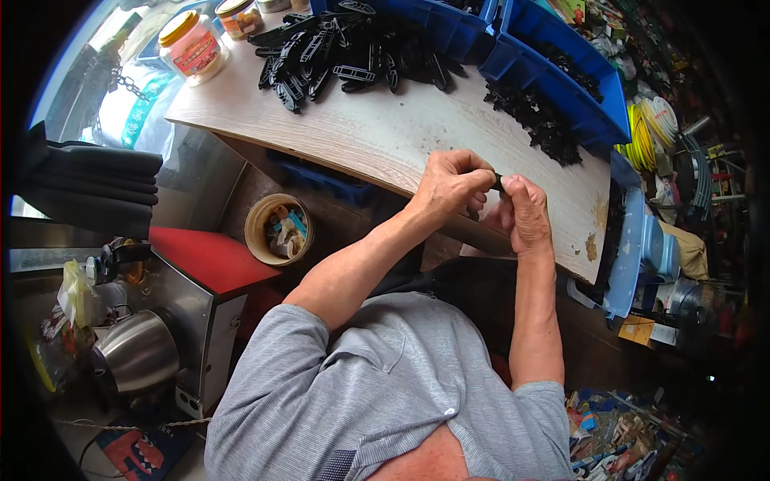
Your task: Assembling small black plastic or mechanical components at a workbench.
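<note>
- Two heaps of black plastic parts share the pale wooden table (385, 136), which fills the upper middle of the view and is the largest thing here.
- At twelve o'clock lies the pile of long black strips (345, 52), spilling from a blue bin (449, 28); it looks untouched for now.
- At two o'clock a second blue bin (561, 80) sits behind a scatter of small black pieces (533, 116) on the table edge; much stock seems left to work through.
- At ten o'clock stand two clear jars with yellow lids (192, 46).
- At eight o'clock, below the table, a round tub of odds and ends (278, 229) sits beside a red-topped metal cabinet (210, 258).
- Left hand (451, 186) is curled, fingertips pinched on the small black part (498, 181).
- Right hand (523, 210) is closed around the same part from the other side, thumb pressing; the two hands meet just above the table's near edge, at centre.
- No finished pieces can be told apart, so progress is unclear.
</note>
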A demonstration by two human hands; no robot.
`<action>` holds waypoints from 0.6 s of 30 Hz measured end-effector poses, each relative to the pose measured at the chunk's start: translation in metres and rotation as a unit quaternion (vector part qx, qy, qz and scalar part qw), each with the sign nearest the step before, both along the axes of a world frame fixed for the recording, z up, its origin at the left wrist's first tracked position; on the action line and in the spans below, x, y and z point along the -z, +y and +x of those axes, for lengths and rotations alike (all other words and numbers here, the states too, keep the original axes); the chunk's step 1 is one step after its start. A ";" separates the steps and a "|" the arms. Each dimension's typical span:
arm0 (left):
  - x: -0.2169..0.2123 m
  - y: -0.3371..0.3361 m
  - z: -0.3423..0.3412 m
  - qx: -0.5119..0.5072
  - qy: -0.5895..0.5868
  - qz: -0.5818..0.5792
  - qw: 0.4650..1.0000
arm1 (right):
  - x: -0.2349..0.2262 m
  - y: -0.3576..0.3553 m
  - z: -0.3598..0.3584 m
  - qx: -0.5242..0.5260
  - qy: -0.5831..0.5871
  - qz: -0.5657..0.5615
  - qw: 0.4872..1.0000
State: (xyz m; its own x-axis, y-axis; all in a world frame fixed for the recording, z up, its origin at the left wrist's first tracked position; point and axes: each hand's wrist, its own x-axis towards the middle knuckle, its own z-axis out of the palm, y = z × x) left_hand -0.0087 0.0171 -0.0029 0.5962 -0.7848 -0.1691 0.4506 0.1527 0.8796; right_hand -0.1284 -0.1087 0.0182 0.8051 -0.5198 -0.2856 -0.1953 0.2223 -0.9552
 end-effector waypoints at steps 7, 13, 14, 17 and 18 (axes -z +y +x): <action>0.002 0.001 0.003 0.073 0.013 -0.030 0.997 | 0.007 0.010 -0.001 0.048 -0.062 -0.050 0.996; 0.003 0.019 0.027 -0.062 -0.346 0.045 0.935 | 0.008 0.000 -0.014 0.042 -0.121 0.014 0.992; -0.004 0.029 0.043 -0.166 -0.484 0.039 0.858 | 0.007 -0.006 -0.018 0.093 -0.114 0.021 0.989; -0.011 0.046 0.108 -0.298 -0.736 0.185 0.579 | 0.015 -0.047 -0.045 0.218 -0.118 0.042 0.968; -0.006 0.049 0.126 -0.279 -0.758 0.234 0.541 | 0.011 -0.061 -0.053 0.274 -0.114 0.046 0.954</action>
